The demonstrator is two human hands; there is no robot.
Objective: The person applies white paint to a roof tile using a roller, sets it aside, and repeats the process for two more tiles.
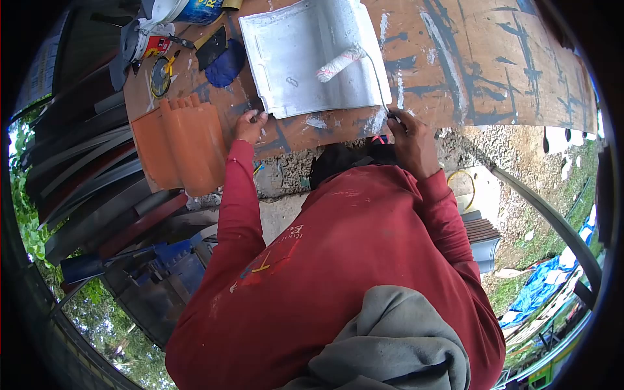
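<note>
Hands are apart: your right hand is closed on the handle of the paint roller; your left hand is at the near left corner of the white tile, contact not determinable. That tile lies on the table, close to its near edge. Step in hand, as judged: rolling on coating; the next stroke calls for even pressure and a steadied corner. An orange tile overhangs at left, restricting that side; open room lies right
</note>
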